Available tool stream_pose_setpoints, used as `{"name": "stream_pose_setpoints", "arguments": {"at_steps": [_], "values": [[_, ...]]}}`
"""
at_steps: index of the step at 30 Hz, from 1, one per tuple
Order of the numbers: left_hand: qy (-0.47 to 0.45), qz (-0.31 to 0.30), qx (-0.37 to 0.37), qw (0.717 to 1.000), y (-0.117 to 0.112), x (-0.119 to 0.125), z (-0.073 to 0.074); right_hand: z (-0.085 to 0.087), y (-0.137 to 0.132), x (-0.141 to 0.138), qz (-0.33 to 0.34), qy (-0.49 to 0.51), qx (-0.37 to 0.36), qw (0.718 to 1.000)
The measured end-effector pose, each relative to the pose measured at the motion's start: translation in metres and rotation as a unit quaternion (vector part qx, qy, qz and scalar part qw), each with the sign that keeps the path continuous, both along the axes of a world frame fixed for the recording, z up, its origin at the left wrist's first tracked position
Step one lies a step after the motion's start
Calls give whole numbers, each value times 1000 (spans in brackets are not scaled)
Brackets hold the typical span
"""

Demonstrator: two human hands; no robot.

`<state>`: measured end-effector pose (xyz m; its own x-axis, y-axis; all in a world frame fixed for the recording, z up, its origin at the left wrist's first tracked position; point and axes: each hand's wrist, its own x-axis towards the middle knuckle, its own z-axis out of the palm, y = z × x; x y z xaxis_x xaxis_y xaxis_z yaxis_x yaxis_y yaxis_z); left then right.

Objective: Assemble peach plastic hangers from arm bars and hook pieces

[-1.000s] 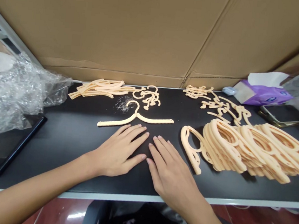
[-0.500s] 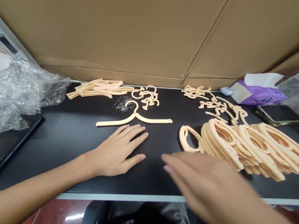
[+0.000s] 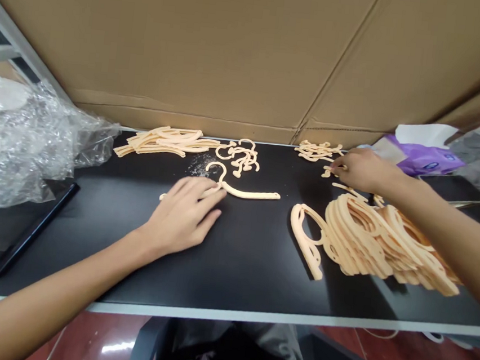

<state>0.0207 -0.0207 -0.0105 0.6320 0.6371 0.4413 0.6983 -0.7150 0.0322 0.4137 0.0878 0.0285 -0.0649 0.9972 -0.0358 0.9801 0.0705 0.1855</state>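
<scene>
A cream plastic clothes hanger (image 3: 249, 194) lies spread on the black table, its hook toward the back. My left hand (image 3: 186, 211) rests over the hanger's left arm, fingers stretched out and lying on it; most of that arm is hidden. At the back right, my right hand (image 3: 362, 168) reaches into loose hanger parts, its fingers pinched at a small cream hanger piece (image 3: 327, 172). How much of that piece is between the fingers is hidden. Nearer me lies a folded hanger (image 3: 306, 246), beside a stack of folded hangers (image 3: 355, 236).
Hanger arms (image 3: 165, 140) and hooks (image 3: 244, 159) lie at the back left and centre. More small parts (image 3: 317, 149) sit near the cardboard wall (image 3: 193, 45). Bubble wrap (image 3: 35, 143) and a dark tablet (image 3: 13, 237) occupy the left; a purple tissue pack (image 3: 427, 155) and a phone (image 3: 455, 189) the right.
My right hand has moved from the table's front up to the loose parts at the back right. My left hand has slid up and left onto the hanger's arm. The view has shifted slightly.
</scene>
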Motion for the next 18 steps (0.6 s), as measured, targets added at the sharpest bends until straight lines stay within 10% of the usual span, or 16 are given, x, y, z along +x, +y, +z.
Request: {"name": "stream_pose_setpoints", "arguments": {"at_steps": [4,18], "values": [[16,95,-14,995,13,-10,-4,-4,-2,-5,17,-28,-11,999],[-13,101,-21,995,23,-17,-7,22,-12,-16,26,-103,150,983]]}}
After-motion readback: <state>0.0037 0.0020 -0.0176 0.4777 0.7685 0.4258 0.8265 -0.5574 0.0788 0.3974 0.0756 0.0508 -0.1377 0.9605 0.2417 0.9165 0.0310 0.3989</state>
